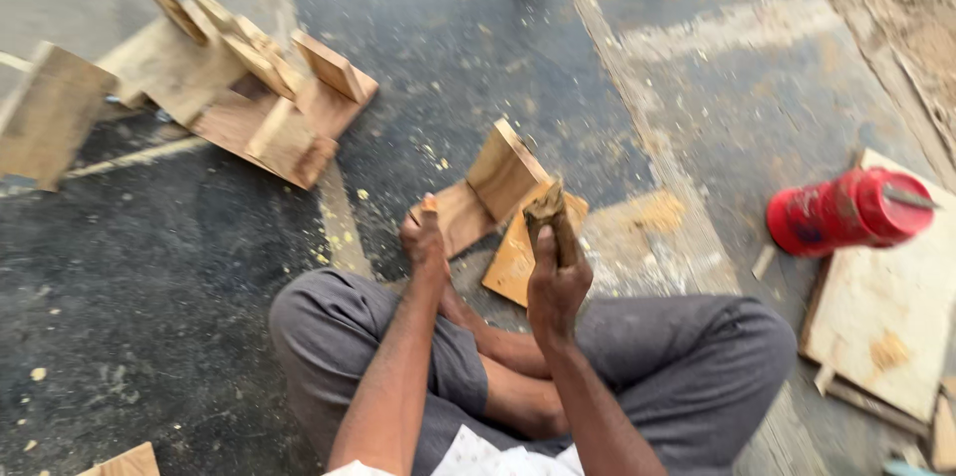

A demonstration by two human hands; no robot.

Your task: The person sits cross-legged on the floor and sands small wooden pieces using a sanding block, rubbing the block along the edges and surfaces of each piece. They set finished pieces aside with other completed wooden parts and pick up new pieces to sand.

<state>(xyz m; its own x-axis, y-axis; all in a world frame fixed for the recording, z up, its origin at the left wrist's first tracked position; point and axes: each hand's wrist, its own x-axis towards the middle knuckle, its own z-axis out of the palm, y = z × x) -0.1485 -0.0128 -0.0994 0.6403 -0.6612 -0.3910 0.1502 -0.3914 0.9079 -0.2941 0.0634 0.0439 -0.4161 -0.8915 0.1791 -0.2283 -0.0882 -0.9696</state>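
Note:
I sit cross-legged on dark pavement in grey trousers. My right hand [556, 277] is raised and closed around a dark wooden-handled tool [549, 215], its head blurred. My left hand [423, 237] reaches forward with its fingers pinched together on something small that I cannot make out, close to an L-shaped wooden bracket piece [493, 187] lying just ahead of my knees. A second flat wooden piece [518, 257] lies beside the bracket, partly behind my right hand.
Several similar wooden bracket pieces [259, 88] are piled at the upper left, with a loose board [50, 113] at the far left. A red cylindrical container [846, 209] lies on a plywood sheet [881, 327] at the right. Sawdust is scattered over the ground.

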